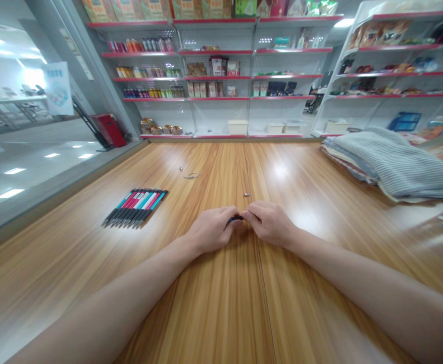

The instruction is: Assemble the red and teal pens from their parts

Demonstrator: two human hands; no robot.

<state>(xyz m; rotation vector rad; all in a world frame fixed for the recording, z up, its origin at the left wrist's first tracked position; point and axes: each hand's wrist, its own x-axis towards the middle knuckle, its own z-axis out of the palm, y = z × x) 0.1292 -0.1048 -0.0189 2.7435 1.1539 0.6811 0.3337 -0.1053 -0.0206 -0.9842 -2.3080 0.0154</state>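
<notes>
Dark pen (237, 218), mostly hidden by curled fingers (227, 215), gripped at either end by left hand (210, 231) and right hand (269, 223)

Both bare forearms stretch forward, converging at centre; left hand (210, 230) curled, knuckles up, fingers pinched; right hand (269, 223) likewise curled — fingertips of the two nearly meet; wrists low, palms down.

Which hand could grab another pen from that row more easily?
Probably the left. The left hand sits on the side of the row of pens, with only bare table between. The right hand would have to cross over it. Both hands pinch a small dark pen.
</notes>
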